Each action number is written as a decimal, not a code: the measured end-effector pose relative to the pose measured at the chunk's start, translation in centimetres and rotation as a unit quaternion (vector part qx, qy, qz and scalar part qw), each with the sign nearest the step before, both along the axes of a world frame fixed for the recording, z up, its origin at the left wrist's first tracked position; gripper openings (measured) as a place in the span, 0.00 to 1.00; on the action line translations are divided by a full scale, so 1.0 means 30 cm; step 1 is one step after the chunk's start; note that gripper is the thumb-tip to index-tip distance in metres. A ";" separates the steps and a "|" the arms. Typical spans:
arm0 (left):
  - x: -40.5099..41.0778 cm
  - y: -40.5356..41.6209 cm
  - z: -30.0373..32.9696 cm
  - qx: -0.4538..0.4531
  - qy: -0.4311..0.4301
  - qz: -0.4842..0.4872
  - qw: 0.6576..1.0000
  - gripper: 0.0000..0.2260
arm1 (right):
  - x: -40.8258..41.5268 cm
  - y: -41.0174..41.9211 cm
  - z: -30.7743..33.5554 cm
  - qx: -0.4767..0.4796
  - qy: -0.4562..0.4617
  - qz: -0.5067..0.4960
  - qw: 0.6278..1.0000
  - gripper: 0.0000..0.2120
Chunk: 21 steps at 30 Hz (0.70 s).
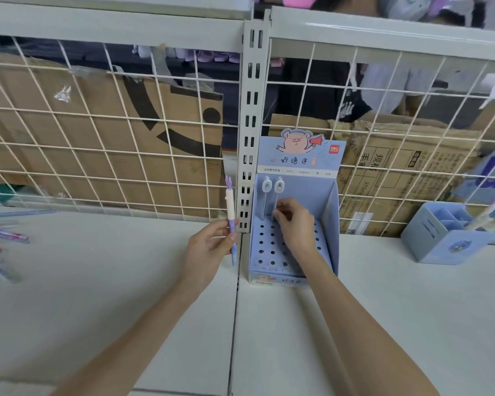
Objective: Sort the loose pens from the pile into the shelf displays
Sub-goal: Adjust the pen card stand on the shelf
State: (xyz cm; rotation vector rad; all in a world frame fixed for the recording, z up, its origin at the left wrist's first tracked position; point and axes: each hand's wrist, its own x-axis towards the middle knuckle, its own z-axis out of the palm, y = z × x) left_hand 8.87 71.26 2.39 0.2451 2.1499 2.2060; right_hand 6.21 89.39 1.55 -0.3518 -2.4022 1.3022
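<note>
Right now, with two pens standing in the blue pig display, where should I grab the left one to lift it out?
Pinch the left pen on its bare upper barrel, just under the white cap, coming from above and the front. It stands upright in a back-row hole, and the right hand crowds its neighbour.

Both arms reach forward, left grip (212, 241) and right grip (293, 224) pinched.

On the white shelf (97, 281), the left hand (209, 247) holds a purple-and-cream pen (231, 221) upright while the right hand (295, 224) pinches a grey pen (277, 195) standing in the blue display box (333, 212) by the back grid.
</note>
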 end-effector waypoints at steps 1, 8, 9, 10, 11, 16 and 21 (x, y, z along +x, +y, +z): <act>0.008 -0.003 0.007 0.001 0.001 -0.005 1.000 0.09 | 0.015 -0.005 0.007 -0.015 0.007 -0.005 1.000 0.10; 0.067 0.040 0.055 -0.032 0.030 -0.086 0.995 0.09 | 0.221 -0.077 0.142 -0.191 0.099 0.017 0.976 0.08; 0.077 0.059 0.063 -0.032 0.028 -0.100 0.994 0.09 | 0.259 -0.078 0.170 -0.208 0.106 0.027 0.972 0.09; 0.090 0.079 0.069 -0.031 0.027 -0.115 0.992 0.09 | 0.294 -0.072 0.193 -0.212 0.111 0.033 0.970 0.09; 0.106 0.101 0.073 -0.028 0.025 -0.133 0.990 0.09 | 0.330 -0.062 0.214 -0.209 0.114 0.034 0.971 0.09; 0.231 0.198 0.071 -0.043 0.039 -0.226 0.972 0.09 | 0.494 0.019 0.255 -0.193 0.092 -0.021 0.977 0.09; 0.309 0.255 0.070 -0.073 0.079 -0.292 0.950 0.14 | 0.614 0.089 0.270 -0.212 0.095 -0.072 0.970 0.06</act>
